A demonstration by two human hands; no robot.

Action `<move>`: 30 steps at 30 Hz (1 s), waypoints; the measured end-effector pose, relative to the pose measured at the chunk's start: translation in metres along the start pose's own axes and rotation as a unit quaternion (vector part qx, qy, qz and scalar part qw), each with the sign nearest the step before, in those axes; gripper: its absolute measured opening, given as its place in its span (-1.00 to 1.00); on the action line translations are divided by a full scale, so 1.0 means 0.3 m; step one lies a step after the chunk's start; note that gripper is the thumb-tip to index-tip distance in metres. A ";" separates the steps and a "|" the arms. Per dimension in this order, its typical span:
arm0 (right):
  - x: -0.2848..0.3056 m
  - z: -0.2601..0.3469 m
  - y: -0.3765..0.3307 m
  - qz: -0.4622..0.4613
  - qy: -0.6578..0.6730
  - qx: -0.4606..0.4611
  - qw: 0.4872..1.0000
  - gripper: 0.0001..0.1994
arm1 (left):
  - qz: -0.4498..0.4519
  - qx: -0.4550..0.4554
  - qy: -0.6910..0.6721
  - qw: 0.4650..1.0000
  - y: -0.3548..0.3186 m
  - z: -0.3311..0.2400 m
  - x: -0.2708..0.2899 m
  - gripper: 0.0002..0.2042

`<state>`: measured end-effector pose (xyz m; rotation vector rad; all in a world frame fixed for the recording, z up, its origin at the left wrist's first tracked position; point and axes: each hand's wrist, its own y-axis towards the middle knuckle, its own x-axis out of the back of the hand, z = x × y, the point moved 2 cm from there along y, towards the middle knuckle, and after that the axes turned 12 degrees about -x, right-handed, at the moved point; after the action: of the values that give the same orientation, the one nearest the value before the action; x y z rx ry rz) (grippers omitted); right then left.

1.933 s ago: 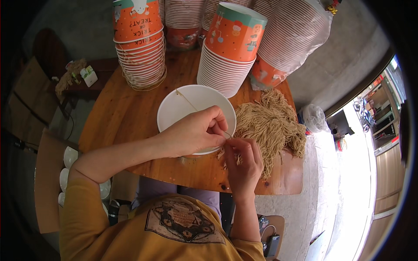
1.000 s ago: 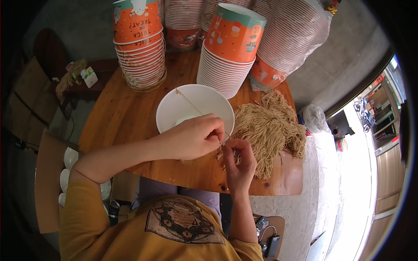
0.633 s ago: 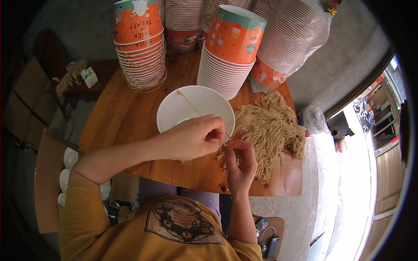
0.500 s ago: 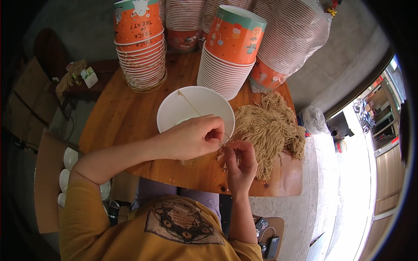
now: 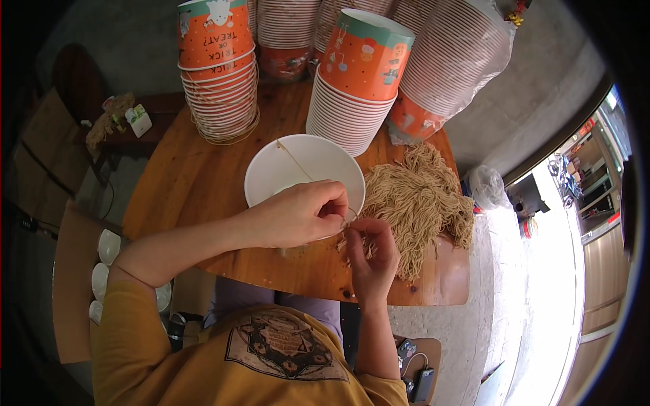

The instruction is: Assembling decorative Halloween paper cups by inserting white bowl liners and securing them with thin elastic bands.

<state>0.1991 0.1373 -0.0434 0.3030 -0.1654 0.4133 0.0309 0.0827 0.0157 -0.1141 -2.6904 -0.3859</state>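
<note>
My left grip [image 5: 298, 213] pinches a thin tan cord [image 5: 295, 162] between thumb and forefinger, and my right grip [image 5: 374, 256] seems to pinch its end just beside—the exact contact is too small to tell. The cord slants from the far rim of the white-lined bucket [image 5: 263, 177] down inside; my left grip hides its middle. The bucket stands on the worktop [image 5: 196, 183] before me. The end could slip out if my fingertips part, since so little shows between them; too hard a tug could tip the bucket, as I see nothing bracing it. Counting: one bucket in work, one cord on it, one heap of loose cords [image 5: 423, 206]—strands too tangled to count—one cord-wrapped stack [image 5: 220, 91], one plain stack [image 5: 352, 111], and several bagged stacks [image 5: 453, 61] behind, partly hidden.
</note>
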 end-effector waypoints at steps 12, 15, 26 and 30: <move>-0.002 0.028 0.004 0.013 0.028 -0.017 0.999 -0.85 | -0.020 -0.012 -0.013 1.000 -0.001 0.010 -0.004 -0.92; 0.003 0.084 0.010 0.008 -0.080 0.029 0.996 -0.84 | -0.020 -0.013 -0.007 1.000 -0.001 0.008 -0.005 -0.91; 0.030 0.076 0.011 0.008 -0.205 0.147 0.968 -0.84 | -0.068 -0.122 0.183 0.973 -0.024 -0.017 -0.008 -0.90; 0.023 0.058 0.003 0.026 -0.155 0.087 0.984 -0.85 | -0.058 -0.085 0.136 0.985 -0.027 0.010 0.008 -0.92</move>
<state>0.2032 0.1352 -0.0254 0.5359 -0.4454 0.4322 0.0265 0.0758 0.0120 0.0430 -2.3986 -0.6194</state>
